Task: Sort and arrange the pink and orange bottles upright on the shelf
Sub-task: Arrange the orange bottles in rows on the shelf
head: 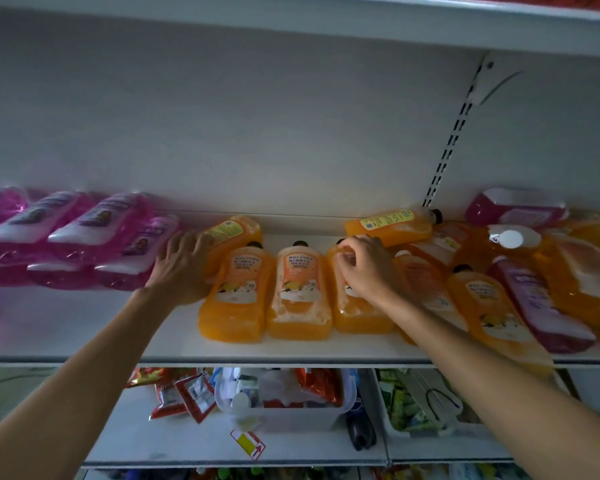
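Left hand point(182, 268), fingers straight, rests against the first orange bottle point(234, 299) near the shelf point(291, 351) front edge. Right hand point(364, 268) grips the third bottle point(357, 315) at its top.

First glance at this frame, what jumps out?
Three orange bottles sit side by side mid-shelf; the right hand grips the rightmost orange bottle at its top, the left hand lies spread flat at the row's left end. Pink bottles stack at the left; a mixed orange-and-pink heap sprawls at the right.
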